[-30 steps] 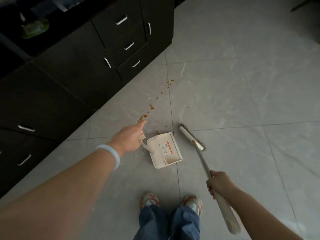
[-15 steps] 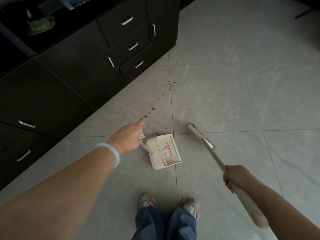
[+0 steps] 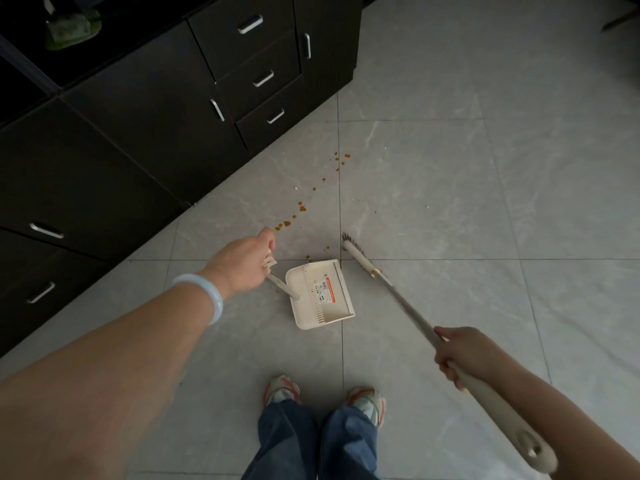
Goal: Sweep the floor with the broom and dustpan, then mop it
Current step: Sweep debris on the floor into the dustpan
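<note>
Our left hand grips the dustpan handle; our right hand clasps the broom shaft, its head just right of the pan.

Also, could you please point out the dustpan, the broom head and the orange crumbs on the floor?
dustpan (image 3: 320,294): head view, on its flat tray by the label.
broom head (image 3: 356,252): head view, on the pale back of the head.
orange crumbs (image 3: 302,208): head view, on a larger crumb mid-trail.
</note>
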### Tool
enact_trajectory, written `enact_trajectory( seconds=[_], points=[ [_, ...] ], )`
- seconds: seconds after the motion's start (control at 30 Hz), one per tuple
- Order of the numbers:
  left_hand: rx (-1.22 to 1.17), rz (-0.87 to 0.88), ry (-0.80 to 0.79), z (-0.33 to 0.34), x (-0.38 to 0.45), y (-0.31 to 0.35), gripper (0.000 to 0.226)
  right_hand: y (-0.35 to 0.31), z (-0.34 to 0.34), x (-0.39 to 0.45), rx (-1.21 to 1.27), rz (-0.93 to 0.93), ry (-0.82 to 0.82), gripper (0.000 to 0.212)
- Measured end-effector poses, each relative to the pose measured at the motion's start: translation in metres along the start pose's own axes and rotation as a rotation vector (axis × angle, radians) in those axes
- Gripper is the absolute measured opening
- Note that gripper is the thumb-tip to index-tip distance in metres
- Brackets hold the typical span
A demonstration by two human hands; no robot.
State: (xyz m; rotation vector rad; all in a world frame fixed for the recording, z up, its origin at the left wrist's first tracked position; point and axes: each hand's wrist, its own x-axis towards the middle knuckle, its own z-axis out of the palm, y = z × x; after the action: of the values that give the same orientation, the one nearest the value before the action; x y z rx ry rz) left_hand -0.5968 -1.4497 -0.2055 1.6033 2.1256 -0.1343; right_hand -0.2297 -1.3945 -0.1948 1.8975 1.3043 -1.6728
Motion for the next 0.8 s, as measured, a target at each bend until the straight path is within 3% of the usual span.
enact_trajectory(
  seconds=[0.1,0.2,0.27,0.33,0.47,0.8],
  points=[
    [-0.002,-0.013,-0.003,-0.001,0.0,0.006,0.035,-0.01,-0.01,0.022,-0.085,-0.023,0.04,0.054],
    [-0.013,-0.03,-0.001,-0.002,0.0,0.009,0.035,-0.015,0.001,0.041,-0.161,-0.003,0.024,0.035],
    [-0.026,-0.036,0.002,-0.002,-0.001,0.01,0.033,-0.012,0.018,0.039,-0.213,0.007,-0.072,0.016],
    [-0.034,-0.043,0.005,0.0,-0.004,0.009,0.031,-0.006,0.027,0.029,-0.241,0.014,-0.17,0.011],
    [-0.051,-0.056,0.014,0.007,-0.011,0.004,0.03,0.008,0.009,0.003,-0.118,0.028,-0.177,0.041],
    [-0.173,-0.06,0.087,0.008,0.005,0.025,0.03,-0.041,-0.043,0.033,-0.034,-0.035,0.072,0.057]
  ],
)
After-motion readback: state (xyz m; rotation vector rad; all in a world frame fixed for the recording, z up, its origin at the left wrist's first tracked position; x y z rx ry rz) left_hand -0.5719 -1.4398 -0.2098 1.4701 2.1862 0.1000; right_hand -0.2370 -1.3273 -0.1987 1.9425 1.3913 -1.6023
